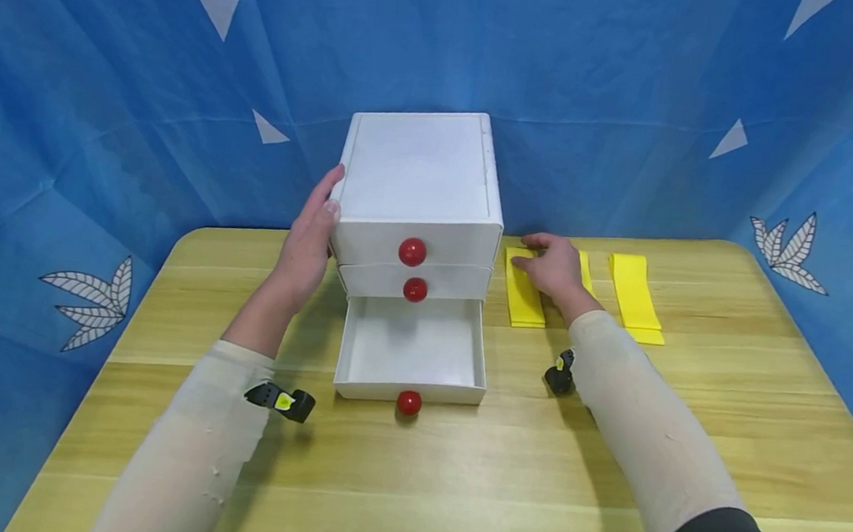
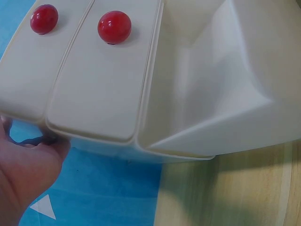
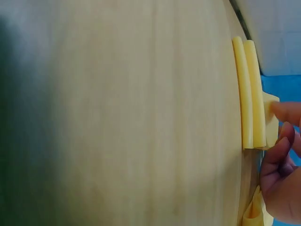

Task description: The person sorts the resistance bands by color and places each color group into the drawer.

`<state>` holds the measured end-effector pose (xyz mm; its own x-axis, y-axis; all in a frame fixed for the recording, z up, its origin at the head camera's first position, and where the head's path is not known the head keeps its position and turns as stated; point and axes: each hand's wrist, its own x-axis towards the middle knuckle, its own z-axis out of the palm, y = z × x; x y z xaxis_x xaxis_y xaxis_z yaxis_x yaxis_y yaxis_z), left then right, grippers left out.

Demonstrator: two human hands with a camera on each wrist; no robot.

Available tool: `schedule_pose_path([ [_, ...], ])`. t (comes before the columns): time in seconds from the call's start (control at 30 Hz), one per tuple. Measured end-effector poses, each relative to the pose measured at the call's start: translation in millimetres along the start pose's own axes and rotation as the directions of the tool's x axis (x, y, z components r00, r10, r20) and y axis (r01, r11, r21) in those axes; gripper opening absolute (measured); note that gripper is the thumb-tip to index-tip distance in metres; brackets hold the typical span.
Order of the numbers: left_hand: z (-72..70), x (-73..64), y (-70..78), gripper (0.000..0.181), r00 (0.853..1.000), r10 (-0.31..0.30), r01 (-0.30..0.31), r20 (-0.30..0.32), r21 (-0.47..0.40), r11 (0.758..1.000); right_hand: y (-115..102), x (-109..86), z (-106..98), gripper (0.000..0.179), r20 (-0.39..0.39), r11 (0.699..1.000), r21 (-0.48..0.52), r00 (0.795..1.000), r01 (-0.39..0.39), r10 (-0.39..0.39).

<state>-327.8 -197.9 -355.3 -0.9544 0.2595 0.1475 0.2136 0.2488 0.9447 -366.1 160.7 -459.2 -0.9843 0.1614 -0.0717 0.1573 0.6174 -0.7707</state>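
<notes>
A white cabinet (image 1: 419, 169) with three drawers and red knobs stands at the back of the table. Its bottom drawer (image 1: 413, 344) is pulled out and bare inside. My left hand (image 1: 303, 252) rests against the cabinet's upper left side, the thumb at the front corner; the left wrist view shows this hand (image 2: 30, 165) beside the upper drawers. To the right of the cabinet, my right hand (image 1: 552, 268) touches the far end of a folded yellow cloth (image 1: 523, 299), thumb and index finger apart. This cloth (image 3: 249, 99) lies flat, its folded edges facing the right wrist camera.
A second yellow cloth (image 1: 585, 270) is partly hidden behind my right hand. Farther right lies a third folded yellow cloth (image 1: 633, 291). The wooden table (image 1: 401, 489) ends at a blue curtain (image 1: 564, 51) printed with white triangles and leaves.
</notes>
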Motion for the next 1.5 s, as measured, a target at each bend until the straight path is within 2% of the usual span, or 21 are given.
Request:
schedule_pose_path([
  [0.27,0.4,-0.9,-0.2,0.054,1.000,-0.009,0.009,-0.002,0.004,1.000,3.2,1.1,0.0,0.044,-0.021,0.999,-0.043,0.999,-0.032,0.031],
  [0.43,1.2,-1.0,-0.8,0.053,1.000,-0.004,0.004,-0.001,-0.007,1.000,1.9,-1.0,0.6,0.036,-0.036,0.997,-0.055,0.998,-0.046,0.044],
  [0.63,1.6,-1.2,-0.2,0.054,1.000,-0.004,0.004,-0.003,0.003,1.000,-2.1,-5.6,-1.2,0.023,-0.048,0.997,-0.073,0.999,-0.030,0.027],
  [0.87,1.9,-2.2,0.8,0.054,1.000,-0.003,0.003,0.001,0.009,1.000,-7.3,-16.9,-8.8,0.020,-0.060,0.996,-0.087,0.998,0.016,-0.021],
  [1.17,1.0,-2.2,0.1,0.053,1.000,-0.011,0.011,-0.003,0.013,1.000,-17.2,-42.1,-21.8,0.025,-0.097,0.999,0.004,0.994,0.047,-0.047],
  [1.5,1.7,-1.2,-0.2,0.053,1.000,0.001,-0.001,-0.004,0.012,1.000,-28.2,-72.3,-30.4,0.028,-0.201,0.984,0.120,0.974,0.128,-0.103],
])
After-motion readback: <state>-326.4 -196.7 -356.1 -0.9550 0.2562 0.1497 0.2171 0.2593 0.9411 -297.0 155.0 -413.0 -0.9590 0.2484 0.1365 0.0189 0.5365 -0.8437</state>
